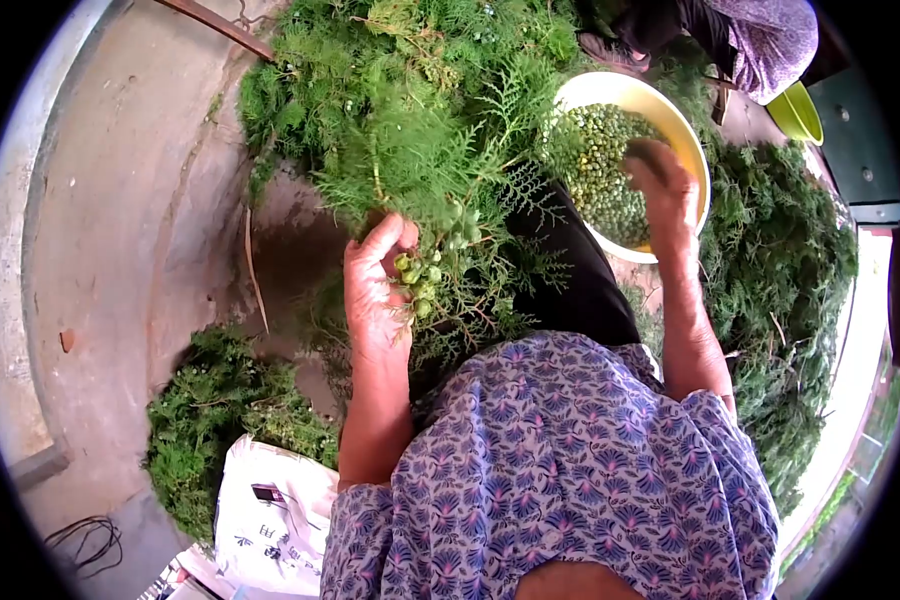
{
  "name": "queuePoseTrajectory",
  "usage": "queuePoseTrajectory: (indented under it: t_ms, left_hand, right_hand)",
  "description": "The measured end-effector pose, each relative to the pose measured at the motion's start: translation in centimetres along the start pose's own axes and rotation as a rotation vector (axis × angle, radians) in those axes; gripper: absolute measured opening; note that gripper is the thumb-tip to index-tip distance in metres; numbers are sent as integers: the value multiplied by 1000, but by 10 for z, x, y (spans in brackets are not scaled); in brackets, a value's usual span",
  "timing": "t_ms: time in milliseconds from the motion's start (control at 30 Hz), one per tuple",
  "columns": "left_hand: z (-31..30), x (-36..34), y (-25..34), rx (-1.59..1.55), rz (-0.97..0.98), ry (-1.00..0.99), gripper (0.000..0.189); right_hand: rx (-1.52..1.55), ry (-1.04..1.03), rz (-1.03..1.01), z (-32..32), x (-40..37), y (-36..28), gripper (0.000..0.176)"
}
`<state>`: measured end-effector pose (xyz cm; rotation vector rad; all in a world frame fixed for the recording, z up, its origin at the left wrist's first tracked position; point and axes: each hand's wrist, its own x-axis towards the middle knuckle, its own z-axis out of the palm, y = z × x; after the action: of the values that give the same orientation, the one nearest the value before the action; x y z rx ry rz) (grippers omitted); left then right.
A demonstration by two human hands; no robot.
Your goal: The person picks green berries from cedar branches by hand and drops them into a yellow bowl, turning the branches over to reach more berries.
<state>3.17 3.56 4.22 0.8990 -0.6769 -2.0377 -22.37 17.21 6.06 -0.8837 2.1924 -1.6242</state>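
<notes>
My left hand (378,275) is closed around the stem of a green leafy branch (410,150), whose fronds spread upward and to the right. A cluster of round green cones (420,280) hangs beside that hand. At the right, my right hand (662,185) is over a yellow basin (688,150), its fingers blurred by motion, so what they hold, if anything, is not clear. Many small green cones (605,165) fill much of the basin's bottom.
Leafy branches are heaped at the top, at the right (780,270) and at the lower left (210,410). A white sack (270,520) lies lower left. Another person (770,40) sits at the upper right near a green basin (798,112). A cable (88,540) lies bottom left.
</notes>
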Motion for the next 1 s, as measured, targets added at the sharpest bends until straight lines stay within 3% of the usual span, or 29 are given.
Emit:
queuePoseTrajectory:
  t_ms: [33,100,200,367,467,600,700,733,833,900,1000]
  left_hand:
    - [1,-2,2,-25,-36,-21,15]
    - [6,-6,9,-17,-124,-44,24]
    - [1,-3,1,-90,-81,102,16]
    - [0,-4,-3,-83,-1,20,14]
    - [0,-4,-3,-51,22,10,10]
    - [11,-7,0,35,57,90,7]
    - [17,-12,0,118,109,118,11]
    - [15,-9,-4,179,201,20,15]
    - [17,-10,-8,224,252,11,18]
    - [14,-9,-10,403,358,-111,21]
    - [5,-14,-9,353,225,-74,27]
  right_hand:
    - [-29,-104,10,9,-8,-10,18]
    - [213,-399,112,33,-31,-41,17]
    - [347,-685,62,67,-55,-48,14]
    - [283,-803,191,97,-62,-58,42]
    - [317,-956,340,105,-56,-51,44]
    - [421,-954,316,107,-55,-43,33]
    - [587,-766,372,108,-64,-45,27]
    - [616,-678,376,107,-62,-48,27]
    - [541,-684,296,99,-60,-49,25]
    - [486,-664,304,96,-57,-53,25]
    - [468,-656,297,94,-51,-58,26]
